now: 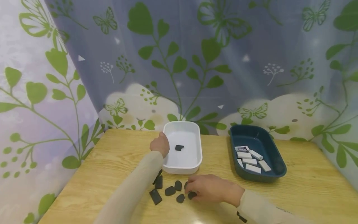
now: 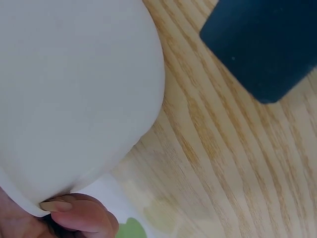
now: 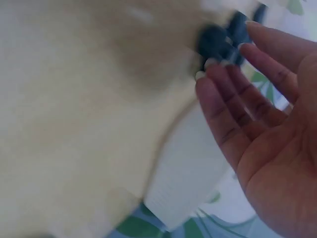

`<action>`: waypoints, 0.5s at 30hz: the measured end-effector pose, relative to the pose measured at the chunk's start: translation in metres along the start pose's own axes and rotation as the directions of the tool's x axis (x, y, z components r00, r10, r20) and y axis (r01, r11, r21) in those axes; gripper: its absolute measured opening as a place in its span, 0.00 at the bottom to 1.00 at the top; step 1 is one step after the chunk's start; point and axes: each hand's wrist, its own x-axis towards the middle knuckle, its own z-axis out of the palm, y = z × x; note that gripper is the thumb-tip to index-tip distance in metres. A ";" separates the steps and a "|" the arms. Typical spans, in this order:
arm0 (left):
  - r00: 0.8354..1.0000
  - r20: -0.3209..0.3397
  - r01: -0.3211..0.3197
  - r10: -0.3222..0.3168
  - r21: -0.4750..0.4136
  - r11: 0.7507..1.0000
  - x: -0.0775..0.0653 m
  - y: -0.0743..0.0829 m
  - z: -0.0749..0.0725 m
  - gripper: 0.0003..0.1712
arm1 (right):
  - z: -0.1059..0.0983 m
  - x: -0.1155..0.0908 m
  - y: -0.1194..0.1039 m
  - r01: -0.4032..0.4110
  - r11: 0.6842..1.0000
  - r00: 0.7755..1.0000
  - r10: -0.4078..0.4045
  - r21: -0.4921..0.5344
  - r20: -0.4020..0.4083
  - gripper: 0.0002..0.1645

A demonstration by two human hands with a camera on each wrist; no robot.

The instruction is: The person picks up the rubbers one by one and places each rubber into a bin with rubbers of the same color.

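Note:
In the head view my left hand (image 1: 160, 145) is at the left side of a white tub (image 1: 181, 170). The left wrist view shows that hand (image 2: 84, 215) pinching the tub's rim between thumb and fingers. One small dark piece (image 1: 179, 147) lies inside the tub. My right hand (image 1: 208, 188) reaches down over the small dark pieces in front of the tub, close to a rounded one (image 1: 192, 195). Its fingers (image 3: 220, 114) are spread and only slightly bent in the right wrist view, with blurred dark pieces (image 3: 213, 42) beyond the tips.
More dark flat pieces, some rounded (image 1: 170, 191) and some rectangular (image 1: 155, 196), lie on the wooden table (image 1: 112, 152). To the right stands a dark blue tub (image 1: 261, 178) holding several white blocks (image 1: 253, 168). A patterned curtain (image 1: 179, 77) hangs behind.

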 end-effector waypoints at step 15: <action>1.000 0.008 0.008 -0.008 0.025 1.000 0.002 -0.001 0.002 0.17 | 0.028 -0.001 0.003 0.001 1.000 0.995 0.000 0.010 -0.099 0.11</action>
